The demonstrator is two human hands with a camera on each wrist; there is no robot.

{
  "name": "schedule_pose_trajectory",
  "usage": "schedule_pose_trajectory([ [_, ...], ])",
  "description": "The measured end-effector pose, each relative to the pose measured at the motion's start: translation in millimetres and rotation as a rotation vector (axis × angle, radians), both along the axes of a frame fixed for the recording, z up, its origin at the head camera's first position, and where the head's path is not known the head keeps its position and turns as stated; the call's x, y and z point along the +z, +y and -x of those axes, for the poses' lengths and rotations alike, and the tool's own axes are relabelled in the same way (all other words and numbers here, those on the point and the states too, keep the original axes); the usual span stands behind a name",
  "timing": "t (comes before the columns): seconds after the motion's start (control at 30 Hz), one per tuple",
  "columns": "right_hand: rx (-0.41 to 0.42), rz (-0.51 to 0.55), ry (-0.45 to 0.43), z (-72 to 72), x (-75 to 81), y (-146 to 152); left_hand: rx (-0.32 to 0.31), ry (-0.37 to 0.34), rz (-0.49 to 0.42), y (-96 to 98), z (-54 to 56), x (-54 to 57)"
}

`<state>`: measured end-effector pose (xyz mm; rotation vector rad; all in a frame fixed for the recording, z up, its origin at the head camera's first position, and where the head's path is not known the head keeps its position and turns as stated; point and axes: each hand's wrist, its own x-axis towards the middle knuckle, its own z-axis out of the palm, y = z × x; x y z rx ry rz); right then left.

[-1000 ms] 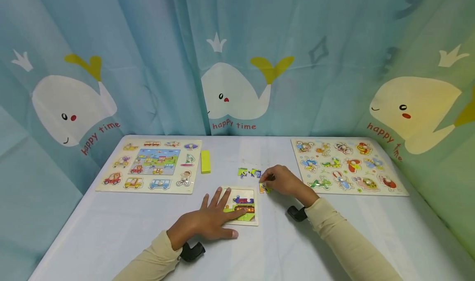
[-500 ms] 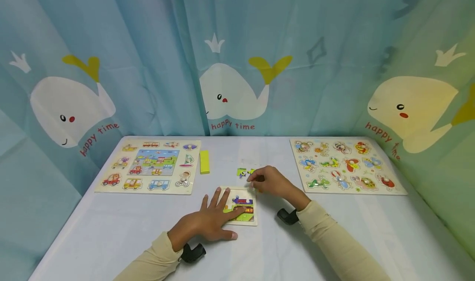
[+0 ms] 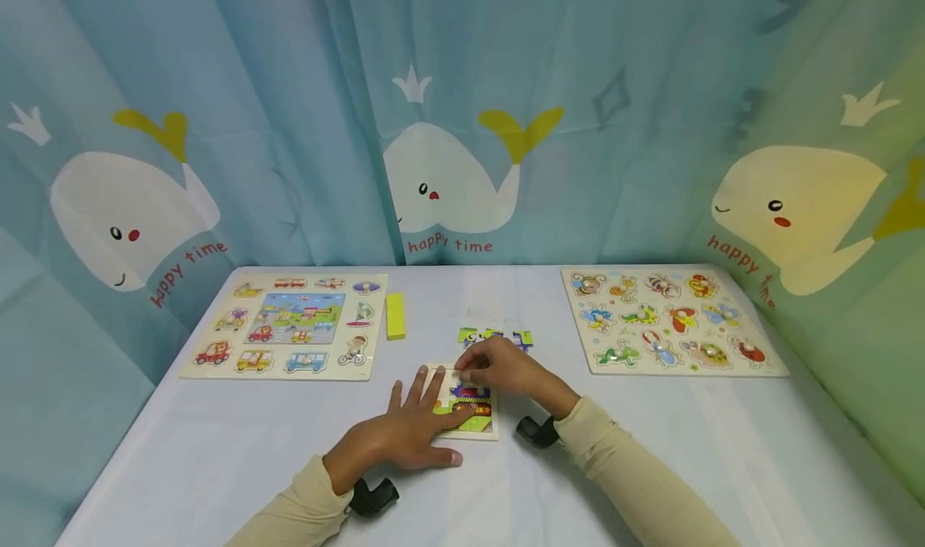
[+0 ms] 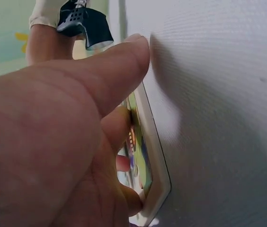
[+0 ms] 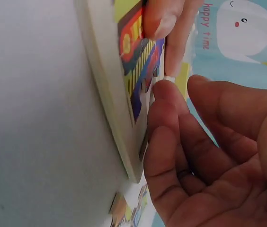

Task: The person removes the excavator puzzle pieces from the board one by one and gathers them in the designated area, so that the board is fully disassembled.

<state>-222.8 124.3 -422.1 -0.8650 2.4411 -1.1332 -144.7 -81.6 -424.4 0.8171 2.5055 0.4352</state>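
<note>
Tray: the small wooden tray (image 3: 486, 436) lies on the white cloth (image 3: 470, 507) in front of you, with both your hands on or over it.
Fitted pieces: the pieces (image 3: 478, 424) set in the tray fill its near right part, showing purple, a yellow-and-black striped band, orange and green; a pale patch shows in the tray's far left part.
Left hand: your left hand (image 3: 408, 437) lies with its fingers straight and spread across the left side of the tray, the index fingertip resting on the fitted pieces, the thumb out past the tray's near edge.
Right hand: your right hand (image 3: 500, 366) is bent at the fingers over the far right part of the tray; you have thumb and fingertips close together, but I cannot tell whether a piece sits between them.
Loose pieces: you have at least three loose pieces (image 3: 522, 339) just beyond the tray, green with dark blue, partly hidden by your right hand.
Yellow block: the yellow block (image 3: 395, 316) lies beyond the tray and to its left.
Vehicle board: the vehicle board (image 3: 347, 372) lies further left of the tray, also beyond it.
Insect board: the insect board (image 3: 772, 369) lies beyond the tray, well to its right.
Whale curtain: the blue whale curtain (image 3: 303, 89) hangs behind everything, well past the tray.
</note>
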Motion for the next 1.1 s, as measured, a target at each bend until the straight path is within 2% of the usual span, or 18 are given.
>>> schedule_pose_trajectory([
  [0.27,0.02,0.056,0.0,0.2,-4.0,-2.0,0.0,-0.006,-0.006,-0.6,0.8,-2.5],
  [0.5,0.046,0.131,-0.085,0.8,-6.8,-2.6,-0.013,0.007,0.01,-0.8,-0.1,-2.5],
  [0.77,0.029,0.092,-0.133,-0.9,-5.9,-1.3,-0.025,0.019,0.044,-1.0,-2.1,-3.4],
  [1.1,0.192,0.053,-0.156,3.0,-0.4,1.8,-0.02,0.011,0.031,-1.1,-1.5,-4.4],
])
